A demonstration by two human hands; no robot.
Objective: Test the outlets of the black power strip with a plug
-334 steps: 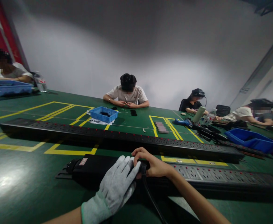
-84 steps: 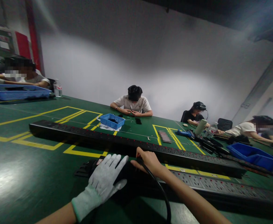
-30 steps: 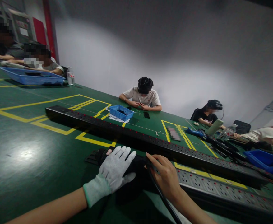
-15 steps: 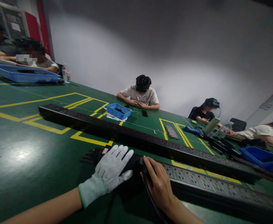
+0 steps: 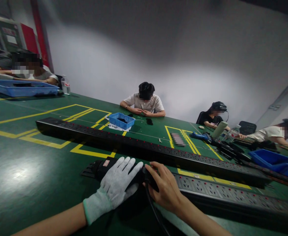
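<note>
Right hand [image 5: 166, 188]: shifted nearer your gloved left hand [image 5: 116, 183]; pinching cord plug [image 5: 147, 174].
Power strip [image 5: 227, 192]: under your spread left fingers; press steady.
Cord plug: keep square.

1. One head-worn camera looks forward and down across the green desk [image 5: 48, 196].
2. It sits close behind the gloved left hand [image 5: 119, 182] and bare right hand [image 5: 165, 188].
3. Beyond, it faces the pale wall [image 5: 124, 49].
</note>
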